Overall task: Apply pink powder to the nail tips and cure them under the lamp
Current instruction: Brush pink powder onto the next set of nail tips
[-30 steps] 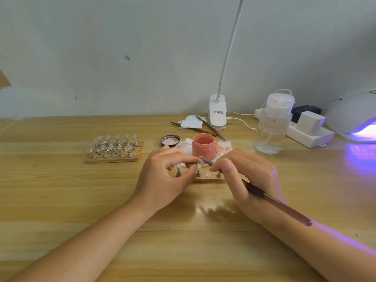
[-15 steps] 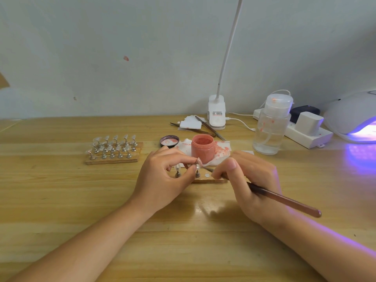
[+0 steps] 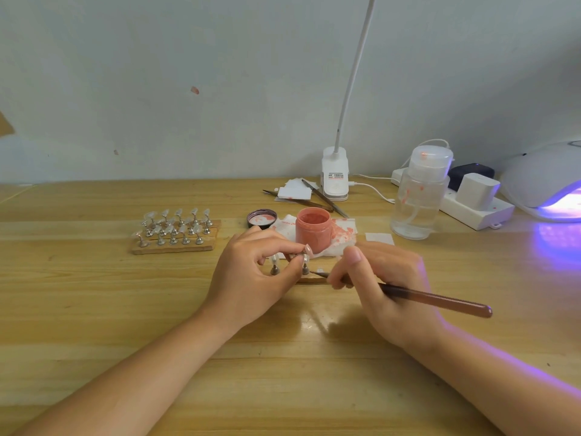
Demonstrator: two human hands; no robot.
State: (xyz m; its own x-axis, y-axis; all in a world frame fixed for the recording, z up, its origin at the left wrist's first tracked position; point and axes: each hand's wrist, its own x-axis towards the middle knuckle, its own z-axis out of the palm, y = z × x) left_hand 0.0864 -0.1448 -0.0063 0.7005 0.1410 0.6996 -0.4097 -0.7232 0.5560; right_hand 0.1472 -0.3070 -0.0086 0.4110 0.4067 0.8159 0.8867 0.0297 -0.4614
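The left hand (image 3: 251,275) pinches a nail tip on its small metal stand (image 3: 305,262) between thumb and forefinger, apparently to steady it on the little wooden holder strip (image 3: 311,280) while it is worked on; a second stand (image 3: 275,265) stands just beside it, inside the curl of the same hand. The right hand (image 3: 380,278) grips a slim brush (image 3: 434,299) pen-fashion, its fine tip low and pointed at the foot of the pinched stand, which suggests close, controlled strokes. The open jar of pink powder (image 3: 314,228) sits just behind both hands on a stained tissue (image 3: 344,231), likely near for reloading and to catch spills, with its lid (image 3: 262,218) beside it. The curing lamp (image 3: 547,180) glows violet at the desk's (image 3: 94,309) far right, seemingly ready. A wooden rack of clear tips (image 3: 176,231) waits to the left.
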